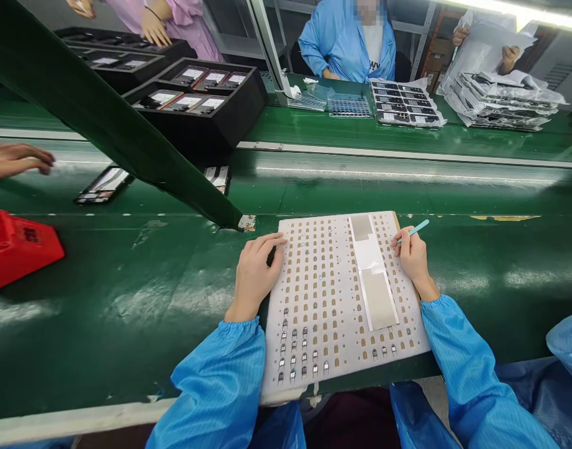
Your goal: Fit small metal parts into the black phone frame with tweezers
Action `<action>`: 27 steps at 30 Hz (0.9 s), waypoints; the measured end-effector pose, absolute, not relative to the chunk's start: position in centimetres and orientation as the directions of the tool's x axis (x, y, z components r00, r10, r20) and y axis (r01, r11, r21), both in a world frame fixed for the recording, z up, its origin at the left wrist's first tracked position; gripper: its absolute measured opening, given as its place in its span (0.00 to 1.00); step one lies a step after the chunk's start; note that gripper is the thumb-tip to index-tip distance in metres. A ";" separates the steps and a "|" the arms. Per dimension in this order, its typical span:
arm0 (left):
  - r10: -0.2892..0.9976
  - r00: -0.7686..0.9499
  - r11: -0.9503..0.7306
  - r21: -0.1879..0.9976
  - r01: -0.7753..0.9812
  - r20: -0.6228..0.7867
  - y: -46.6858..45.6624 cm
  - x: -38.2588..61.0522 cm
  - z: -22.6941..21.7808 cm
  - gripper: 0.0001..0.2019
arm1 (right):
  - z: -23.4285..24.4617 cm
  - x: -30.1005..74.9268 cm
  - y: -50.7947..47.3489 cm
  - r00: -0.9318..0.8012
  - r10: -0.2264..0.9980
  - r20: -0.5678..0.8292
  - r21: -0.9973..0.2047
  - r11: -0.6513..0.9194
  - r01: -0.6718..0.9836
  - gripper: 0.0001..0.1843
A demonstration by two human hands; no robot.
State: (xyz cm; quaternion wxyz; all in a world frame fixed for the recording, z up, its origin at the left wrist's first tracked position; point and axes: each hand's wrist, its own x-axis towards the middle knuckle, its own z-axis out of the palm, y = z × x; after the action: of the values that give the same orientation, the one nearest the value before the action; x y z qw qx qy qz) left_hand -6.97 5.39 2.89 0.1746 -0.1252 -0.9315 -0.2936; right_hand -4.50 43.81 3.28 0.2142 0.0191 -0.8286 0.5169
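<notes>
A white foam tray [332, 349] with rows of small slots lies in front of me at the bench edge. Small metal parts [293, 360] sit in slots at its lower left, and a few more stand at the lower right. On the tray's right half lies a white strip [370, 255] with grey-beige patches. My left hand [258, 269] rests at the tray's upper left edge, its fingers stretched out and holding nothing. My right hand [411, 254], by the tray's right edge, pinches a thin light-blue stick-like tool [418, 227]; its lower end is hidden by the fingers.
A green post [164, 168] slants down to the bench beyond my left hand. A red bin [21, 246] and a co-worker's hand [17, 160] are at the left. Phone-like units [105, 185] lie on the belt. Black trays [220, 118] and wrapped stacks [505, 103] stand beyond.
</notes>
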 end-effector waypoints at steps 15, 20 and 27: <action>0.159 -0.900 0.796 0.486 0.360 0.406 5.3 -7.1 2.8 0.14 | 3.4 -4.5 43.7 -0.895 0.220 0.388 -0.855 0.449 -0.260 0.28; 0.155 -0.900 0.795 0.489 0.359 0.408 5.2 -7.1 2.7 0.14 | 3.3 -4.3 43.6 -0.889 0.240 0.390 -0.858 0.445 -0.257 0.29; 0.152 -0.903 0.797 0.490 0.352 0.402 5.2 -7.1 2.6 0.15 | 3.3 -4.4 43.7 -0.907 0.187 0.378 -0.843 0.475 -0.253 0.29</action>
State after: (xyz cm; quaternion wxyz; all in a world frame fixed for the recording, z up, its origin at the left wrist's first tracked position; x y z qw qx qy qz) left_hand -7.09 5.18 2.60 0.1737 -0.1354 -0.9319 -0.2883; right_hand -4.37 43.73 3.27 0.2149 0.0200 -0.8316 0.5117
